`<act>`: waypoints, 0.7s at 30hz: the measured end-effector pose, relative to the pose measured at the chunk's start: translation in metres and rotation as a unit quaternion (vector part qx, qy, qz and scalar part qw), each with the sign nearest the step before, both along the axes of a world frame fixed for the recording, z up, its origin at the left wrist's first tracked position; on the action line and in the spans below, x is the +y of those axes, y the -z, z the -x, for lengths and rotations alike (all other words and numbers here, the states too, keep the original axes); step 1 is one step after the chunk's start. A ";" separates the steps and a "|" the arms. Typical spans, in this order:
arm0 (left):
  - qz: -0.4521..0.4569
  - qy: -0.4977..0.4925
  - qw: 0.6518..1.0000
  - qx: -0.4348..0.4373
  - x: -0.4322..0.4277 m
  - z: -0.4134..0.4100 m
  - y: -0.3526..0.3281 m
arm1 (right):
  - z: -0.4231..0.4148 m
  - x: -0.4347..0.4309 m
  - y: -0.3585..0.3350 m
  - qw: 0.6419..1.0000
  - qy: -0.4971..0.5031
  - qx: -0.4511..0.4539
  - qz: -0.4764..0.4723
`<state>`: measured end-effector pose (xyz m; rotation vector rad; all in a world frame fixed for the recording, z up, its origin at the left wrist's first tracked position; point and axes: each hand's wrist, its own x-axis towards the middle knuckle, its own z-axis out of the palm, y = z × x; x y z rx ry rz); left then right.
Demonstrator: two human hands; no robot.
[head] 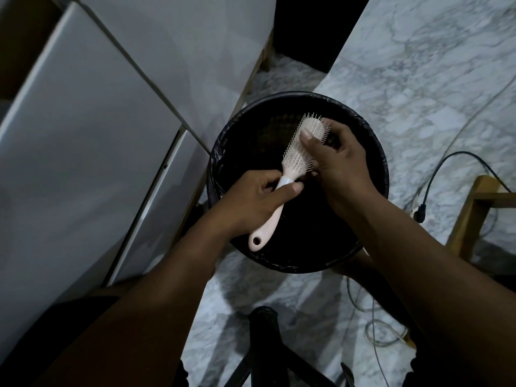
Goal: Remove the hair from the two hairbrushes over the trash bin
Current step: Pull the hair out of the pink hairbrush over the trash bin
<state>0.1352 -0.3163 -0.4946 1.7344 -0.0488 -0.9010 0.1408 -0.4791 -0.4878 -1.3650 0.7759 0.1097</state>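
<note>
Marble floor [405, 65], pale pink bristled hairbrush [296, 157]

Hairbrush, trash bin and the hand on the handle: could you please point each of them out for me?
hairbrush [303, 143], head view, on the bristle pad.
trash bin [375, 152], head view, on the right rim.
left hand [251, 202], head view, on the back of the hand gripping the handle.

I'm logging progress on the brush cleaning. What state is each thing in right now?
Pale pink plastic hairbrush: held over the bin, bristles up, tilted.
Left hand: closed around the brush handle.
Right hand: fingers on the bristles, thumb across the brush head.
Round black-lined trash bin: open, upright on the floor.
Black cable plug: plugged into a socket.
</note>
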 end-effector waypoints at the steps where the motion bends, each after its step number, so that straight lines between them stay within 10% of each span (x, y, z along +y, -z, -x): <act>1: 0.003 0.002 1.000 0.007 0.000 0.001 0.001 | 0.000 -0.001 0.001 1.000 0.014 0.004 0.004; 13: -0.023 0.046 0.998 0.043 0.002 0.005 -0.002 | -0.007 -0.022 0.006 0.978 0.126 0.147 -0.075; 18: -0.045 0.025 0.998 0.026 0.006 0.002 0.001 | 0.002 -0.015 0.011 0.981 -0.157 0.025 0.111; 21: -0.041 0.031 0.998 0.032 0.006 0.002 0.002 | 0.003 -0.017 0.017 0.966 -0.163 0.000 0.201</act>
